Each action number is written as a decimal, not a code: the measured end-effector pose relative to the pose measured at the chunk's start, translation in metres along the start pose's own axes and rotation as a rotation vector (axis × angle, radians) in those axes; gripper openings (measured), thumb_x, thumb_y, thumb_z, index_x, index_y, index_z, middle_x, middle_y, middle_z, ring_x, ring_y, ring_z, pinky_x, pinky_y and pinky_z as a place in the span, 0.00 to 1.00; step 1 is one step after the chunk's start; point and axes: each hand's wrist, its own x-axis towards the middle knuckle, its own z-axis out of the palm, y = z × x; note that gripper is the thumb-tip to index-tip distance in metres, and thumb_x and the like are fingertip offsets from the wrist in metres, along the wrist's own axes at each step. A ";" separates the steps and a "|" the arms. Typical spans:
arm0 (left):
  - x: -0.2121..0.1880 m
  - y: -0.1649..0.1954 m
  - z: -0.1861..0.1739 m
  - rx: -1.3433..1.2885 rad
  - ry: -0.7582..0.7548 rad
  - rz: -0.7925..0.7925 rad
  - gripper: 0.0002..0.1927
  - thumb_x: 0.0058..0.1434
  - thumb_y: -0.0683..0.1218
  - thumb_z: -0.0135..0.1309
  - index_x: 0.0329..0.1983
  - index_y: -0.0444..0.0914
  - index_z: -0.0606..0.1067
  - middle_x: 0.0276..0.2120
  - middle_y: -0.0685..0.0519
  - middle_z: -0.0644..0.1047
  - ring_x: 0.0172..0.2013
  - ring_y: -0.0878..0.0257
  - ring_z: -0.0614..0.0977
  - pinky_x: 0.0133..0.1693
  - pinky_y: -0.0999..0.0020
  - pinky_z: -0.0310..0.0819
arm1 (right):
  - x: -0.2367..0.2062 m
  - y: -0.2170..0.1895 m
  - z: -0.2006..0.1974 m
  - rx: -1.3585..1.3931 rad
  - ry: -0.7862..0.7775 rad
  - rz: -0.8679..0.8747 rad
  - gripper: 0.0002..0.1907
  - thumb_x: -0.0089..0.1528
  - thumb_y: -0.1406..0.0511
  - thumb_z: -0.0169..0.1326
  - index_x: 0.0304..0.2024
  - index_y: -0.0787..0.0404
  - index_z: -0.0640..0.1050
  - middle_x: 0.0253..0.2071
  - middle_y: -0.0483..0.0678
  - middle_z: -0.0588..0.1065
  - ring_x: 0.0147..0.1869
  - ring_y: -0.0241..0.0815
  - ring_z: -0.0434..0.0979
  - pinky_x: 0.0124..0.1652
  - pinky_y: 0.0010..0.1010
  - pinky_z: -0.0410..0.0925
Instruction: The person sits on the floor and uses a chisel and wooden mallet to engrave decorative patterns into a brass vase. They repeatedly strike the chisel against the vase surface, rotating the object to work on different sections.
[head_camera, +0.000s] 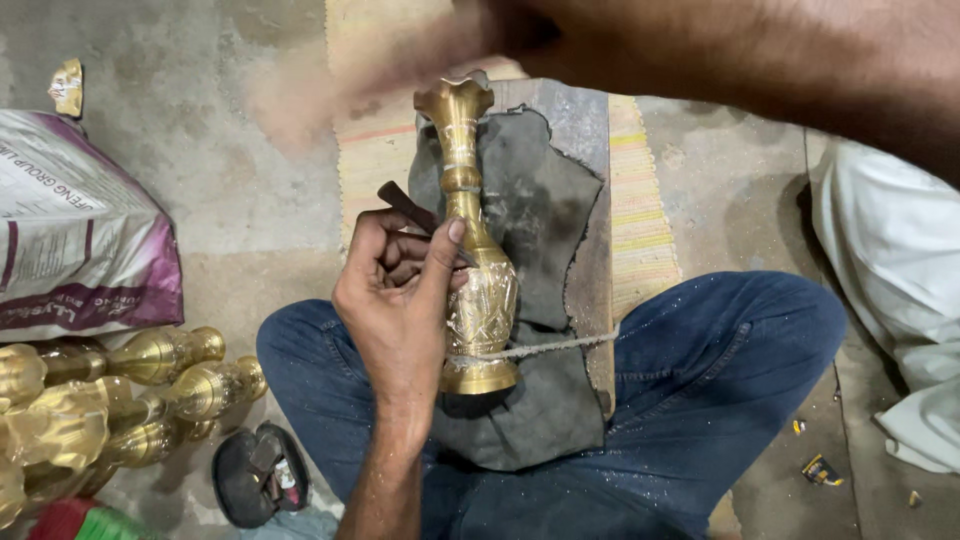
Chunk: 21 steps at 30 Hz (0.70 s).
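Left hand (400, 300) is curled around a dark tool (405, 208), thumb pressed on the brass vase (470, 250), probably to steady the tip on the engraved belly. The vase lies on a grey cloth (540, 200) over a board in the lap, cord (540, 347) across its base, likely pinning it. Right hand (330, 80) is a blur up top, can't tell its grip. More vases (150, 385) sit on the left.
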 end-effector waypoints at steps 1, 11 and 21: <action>0.002 0.001 0.000 0.022 -0.013 0.011 0.08 0.66 0.39 0.61 0.40 0.32 0.73 0.28 0.54 0.78 0.29 0.74 0.80 0.31 0.77 0.82 | -0.005 0.007 0.009 0.006 0.005 -0.008 0.07 0.68 0.64 0.59 0.39 0.62 0.81 0.25 0.51 0.76 0.24 0.43 0.76 0.26 0.35 0.68; 0.010 0.007 -0.001 0.078 -0.096 -0.018 0.09 0.66 0.41 0.61 0.43 0.32 0.74 0.26 0.56 0.78 0.26 0.75 0.78 0.27 0.80 0.77 | -0.017 0.022 0.030 0.247 0.047 0.039 0.08 0.57 0.69 0.63 0.38 0.67 0.81 0.27 0.56 0.77 0.27 0.50 0.77 0.27 0.43 0.69; 0.018 0.012 -0.002 0.113 -0.203 -0.058 0.09 0.65 0.40 0.61 0.46 0.32 0.76 0.25 0.57 0.78 0.26 0.75 0.78 0.28 0.80 0.74 | -0.028 0.015 0.031 0.330 -0.079 0.284 0.14 0.68 0.59 0.65 0.44 0.64 0.81 0.28 0.56 0.78 0.26 0.49 0.77 0.28 0.41 0.68</action>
